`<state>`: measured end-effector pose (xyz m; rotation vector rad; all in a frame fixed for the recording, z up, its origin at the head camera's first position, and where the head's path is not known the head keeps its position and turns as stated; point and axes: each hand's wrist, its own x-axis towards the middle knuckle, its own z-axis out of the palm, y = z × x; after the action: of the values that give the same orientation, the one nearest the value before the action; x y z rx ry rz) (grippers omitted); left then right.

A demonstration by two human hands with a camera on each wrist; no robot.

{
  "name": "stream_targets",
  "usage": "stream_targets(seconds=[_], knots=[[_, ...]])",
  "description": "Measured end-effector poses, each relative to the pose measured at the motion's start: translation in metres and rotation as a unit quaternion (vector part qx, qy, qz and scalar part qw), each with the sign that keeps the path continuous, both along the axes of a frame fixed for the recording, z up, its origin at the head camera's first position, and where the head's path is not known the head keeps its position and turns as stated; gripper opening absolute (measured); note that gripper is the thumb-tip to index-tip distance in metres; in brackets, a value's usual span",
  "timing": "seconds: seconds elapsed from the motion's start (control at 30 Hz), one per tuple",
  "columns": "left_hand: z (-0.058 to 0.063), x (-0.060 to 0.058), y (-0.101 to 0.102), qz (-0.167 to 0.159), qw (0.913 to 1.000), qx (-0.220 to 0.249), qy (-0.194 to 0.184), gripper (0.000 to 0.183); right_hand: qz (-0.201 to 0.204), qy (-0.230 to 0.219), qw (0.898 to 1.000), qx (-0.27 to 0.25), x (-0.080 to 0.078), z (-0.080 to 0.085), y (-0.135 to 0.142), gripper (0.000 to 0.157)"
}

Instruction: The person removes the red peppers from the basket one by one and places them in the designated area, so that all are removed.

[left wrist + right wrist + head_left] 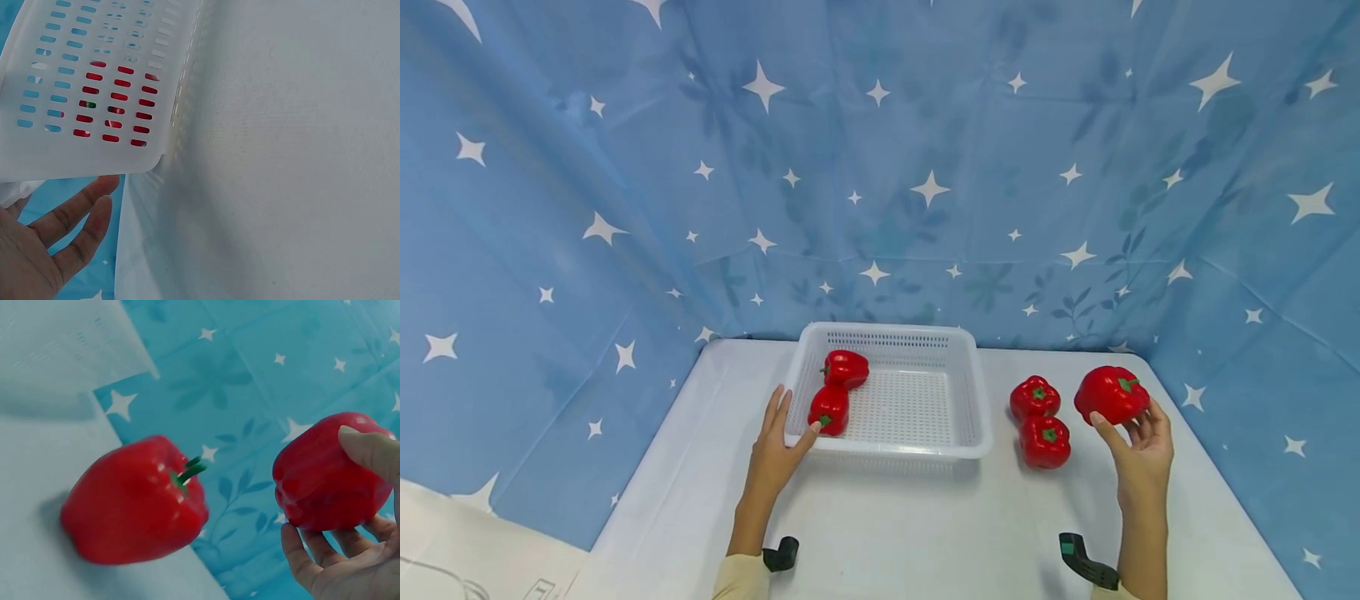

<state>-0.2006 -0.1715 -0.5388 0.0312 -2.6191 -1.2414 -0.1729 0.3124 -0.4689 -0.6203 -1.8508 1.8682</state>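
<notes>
My right hand holds a red bell pepper above the right side of the table, thumb on one side and fingers beneath it. In the right wrist view the held pepper is partly covered by the thumb. At the front left corner of a white plastic basket, my left hand rests with its fingers extended along the outside and its thumb at the front rim. Two red bell peppers, a rear one and a front one, lie at the basket's left side.
Two more bell peppers, one behind and one in front, sit close together between the basket and my right hand. The white table is backed by a blue star-patterned curtain.
</notes>
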Motion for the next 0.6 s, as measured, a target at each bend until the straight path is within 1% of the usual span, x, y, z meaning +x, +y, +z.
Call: stream_targets(seconds=[0.13,0.2,0.43,0.6], knots=[[0.001,-0.002,-0.001,0.003,1.0,0.0,0.003,0.086,-0.003,-0.054,0.998,0.019,-0.004,-0.013,0.006,0.086],[0.001,-0.001,-0.001,0.001,1.0,0.0,0.003,0.086,-0.006,-0.07,0.997,0.02,-0.005,-0.019,0.008,0.088],[0.001,0.001,0.0,-0.002,1.0,0.006,-0.004,0.086,-0.014,-0.091,0.996,0.002,-0.006,-0.038,0.012,0.089],[0.0,0.001,0.0,-0.002,1.0,0.005,-0.004,0.086,-0.016,-0.12,0.993,0.01,-0.01,-0.052,0.017,0.092]])
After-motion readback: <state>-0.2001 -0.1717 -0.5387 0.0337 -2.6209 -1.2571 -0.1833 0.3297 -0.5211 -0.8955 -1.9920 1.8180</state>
